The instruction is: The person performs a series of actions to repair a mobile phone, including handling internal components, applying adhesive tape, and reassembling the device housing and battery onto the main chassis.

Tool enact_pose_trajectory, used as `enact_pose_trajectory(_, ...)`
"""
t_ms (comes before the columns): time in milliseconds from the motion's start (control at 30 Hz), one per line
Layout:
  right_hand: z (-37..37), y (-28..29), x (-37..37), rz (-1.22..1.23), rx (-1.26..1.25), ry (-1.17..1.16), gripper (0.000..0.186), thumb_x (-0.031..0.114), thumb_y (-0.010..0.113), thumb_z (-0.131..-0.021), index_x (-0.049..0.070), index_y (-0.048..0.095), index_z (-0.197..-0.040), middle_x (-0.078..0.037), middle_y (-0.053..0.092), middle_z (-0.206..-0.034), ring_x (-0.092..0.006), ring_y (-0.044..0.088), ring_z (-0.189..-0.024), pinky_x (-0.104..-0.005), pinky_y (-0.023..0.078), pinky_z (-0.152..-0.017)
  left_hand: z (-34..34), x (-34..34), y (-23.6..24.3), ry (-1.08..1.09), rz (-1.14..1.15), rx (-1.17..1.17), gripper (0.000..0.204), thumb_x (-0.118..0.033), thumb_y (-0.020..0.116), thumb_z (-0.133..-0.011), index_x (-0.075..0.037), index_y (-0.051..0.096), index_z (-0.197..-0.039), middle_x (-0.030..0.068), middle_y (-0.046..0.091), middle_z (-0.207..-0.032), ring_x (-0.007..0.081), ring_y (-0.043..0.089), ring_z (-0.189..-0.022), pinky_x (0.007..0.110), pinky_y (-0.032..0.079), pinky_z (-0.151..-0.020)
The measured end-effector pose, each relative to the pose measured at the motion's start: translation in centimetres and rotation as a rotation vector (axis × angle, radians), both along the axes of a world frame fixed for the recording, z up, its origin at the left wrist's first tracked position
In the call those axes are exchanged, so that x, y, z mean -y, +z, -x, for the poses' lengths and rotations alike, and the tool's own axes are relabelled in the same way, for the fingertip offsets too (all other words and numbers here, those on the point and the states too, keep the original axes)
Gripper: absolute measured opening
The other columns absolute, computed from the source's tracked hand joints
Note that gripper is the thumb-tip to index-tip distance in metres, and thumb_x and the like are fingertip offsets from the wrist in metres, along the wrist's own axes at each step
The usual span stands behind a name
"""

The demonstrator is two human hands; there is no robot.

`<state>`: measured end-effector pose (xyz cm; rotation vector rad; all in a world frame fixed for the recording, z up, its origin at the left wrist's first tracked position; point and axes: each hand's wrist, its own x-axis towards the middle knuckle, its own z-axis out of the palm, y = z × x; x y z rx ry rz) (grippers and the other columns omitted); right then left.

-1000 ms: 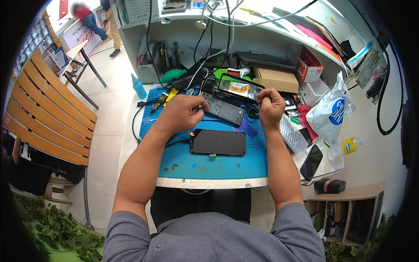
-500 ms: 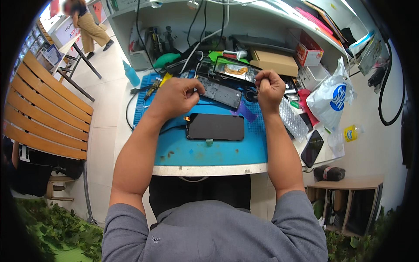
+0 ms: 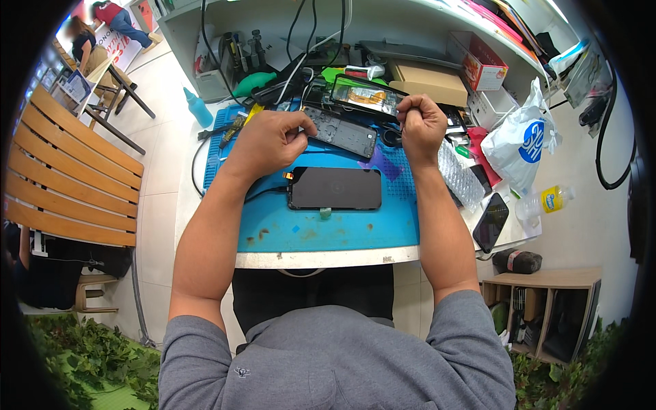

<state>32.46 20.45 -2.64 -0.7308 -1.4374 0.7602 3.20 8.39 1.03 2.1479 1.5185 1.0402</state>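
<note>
The curled left hand [image 3: 270, 143] meets a pitted grey phone frame [image 3: 345, 134], twelve o'clock of a flat black panel [image 3: 335, 188]; the right hand [image 3: 422, 128] curls beside a black-rimmed shell [image 3: 365, 98]. Either pinch: cannot tell. Three o'clock, a clear bottle [image 3: 529, 207] wears a printed yellow label [image 3: 552, 199].

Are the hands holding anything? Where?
Can't tell. Left hand: at the left end of the grey panel. Right hand: at the right end of the black frame.
</note>
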Motion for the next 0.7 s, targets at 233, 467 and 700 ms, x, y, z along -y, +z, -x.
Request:
enact_pose_trajectory(233, -0.5, 0.7, 0.7, 0.025, 0.086, 0.064, 0.026, -0.010, 0.053, -0.094, -0.002, 0.077, -0.092, -0.004, 0.076, -0.085, -0.0090, 0.069, -0.076, -0.0246, 0.052, -0.070, -0.1, -0.3, -0.2, -0.021, -0.069, 0.004, 0.014, -0.003, 0.074, -0.092, -0.004, 0.084, -0.102, 0.0047, 0.068, -0.071, 0.0112, 0.056, -0.061, 0.030, 0.045, -0.060)
enact_pose_trajectory(467, -2.1, 8.9, 5.9, 0.068, 1.051, 0.480, 0.059, 0.034, 0.096, -0.085, 0.000, 0.079, -0.129, -0.016, 0.082, -0.119, -0.0272, 0.077, -0.102, -0.0407, 0.062, -0.090, 0.1, 0.1, 0.3, 0.036, 0.024, 0.004, 0.015, -0.008, 0.076, -0.090, -0.007, 0.084, -0.103, 0.0095, 0.068, -0.070, 0.0195, 0.064, -0.062, 0.034, 0.049, -0.062)
enact_pose_trajectory(700, -2.3, 5.8, 10.2, -0.041, 1.297, 0.333, 0.088, 0.035, 0.102, -0.072, 0.000, 0.069, -0.145, -0.016, 0.070, -0.138, -0.0378, 0.064, -0.135, -0.0471, 0.055, -0.114, -0.7, 1.0, 1.3, -0.230, 0.205, -0.142, 0.064, -0.027, 0.096, -0.078, -0.008, 0.077, -0.136, 0.0101, 0.074, -0.113, 0.0250, 0.071, -0.102, 0.038, 0.058, -0.089)
